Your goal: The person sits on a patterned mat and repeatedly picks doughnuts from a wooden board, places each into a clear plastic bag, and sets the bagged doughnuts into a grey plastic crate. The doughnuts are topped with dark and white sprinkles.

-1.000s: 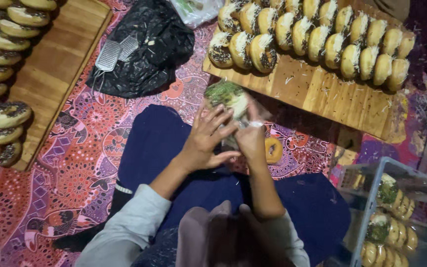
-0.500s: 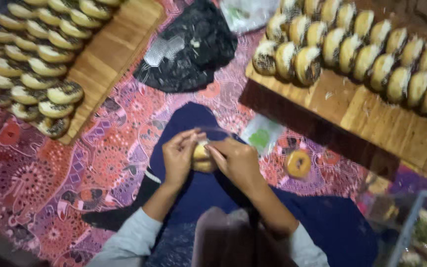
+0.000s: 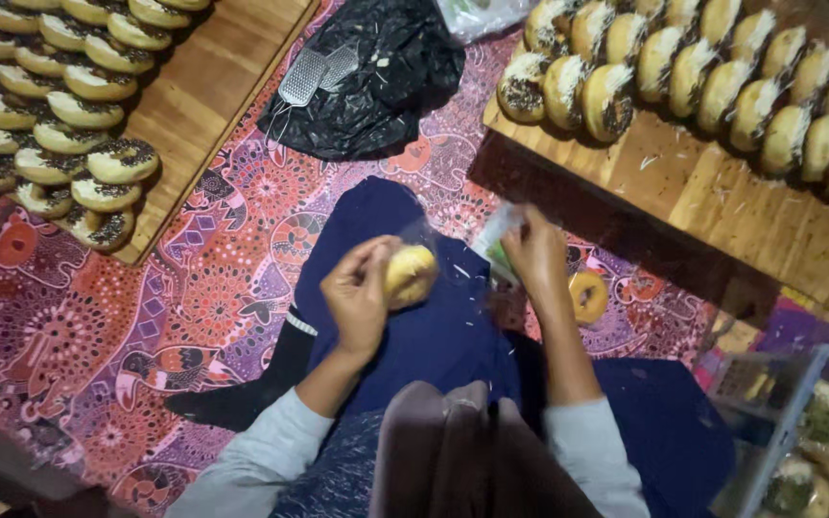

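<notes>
black bag (image 3: pixel 376 86), metal graters (image 3: pixel 319 72), patterned mat (image 3: pixel 146 317)

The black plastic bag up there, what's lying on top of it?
On the black plastic bag lies a metal grater, with pale shreds scattered around it. Whatever is inside or beneath the bag is covered.

A crumpled black plastic bag (image 3: pixel 376 82) lies at twelve o'clock. A clear bag (image 3: pixel 477 14) sits just past it, at one o'clock. A small clear wrapper with green (image 3: pixel 493 245) is pinched by the right hand (image 3: pixel 534 251), centre frame.
</notes>
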